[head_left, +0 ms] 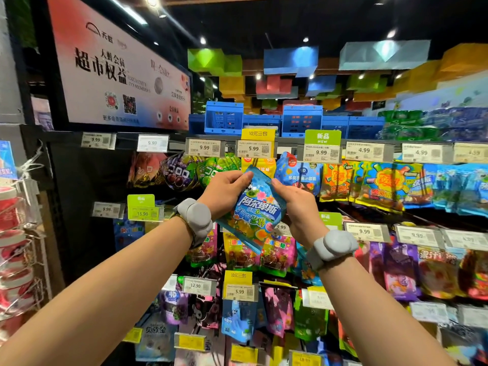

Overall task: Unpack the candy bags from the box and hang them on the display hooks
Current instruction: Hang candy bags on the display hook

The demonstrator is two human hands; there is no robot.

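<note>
- Both forearms are reaching up from the near edge, each wearing a grey wrist device: left band [196,216], right band [333,245].
- The left hand [222,192] is pinching the upper left corner of a blue candy bag [254,210], thumb and fingers curling over its top edge.
- The right hand [296,199] is gripping the bag's right edge, fingers wrapping behind it and thumb lying on the front.
- The bag is hanging tilted between the 2 hands, raised in front of the display, just below the yellow tag [257,145] reading 5.99.
- Behind the bag, a yellow bag [261,166] and a blue pack [299,171] are hanging in the top row.
- Left of these, purple and green grape packs [190,171] are hanging under a 9.99 tag [205,147].
- A green tag [322,146] marked NEW is sitting to the right, with more price tags running along the same rail.
- Lower rows are showing pink and purple bags [274,253].
- Far above, blue crates [224,118] are standing on the top shelf.
- At far left, a members' sign [116,67] is hanging.
</note>
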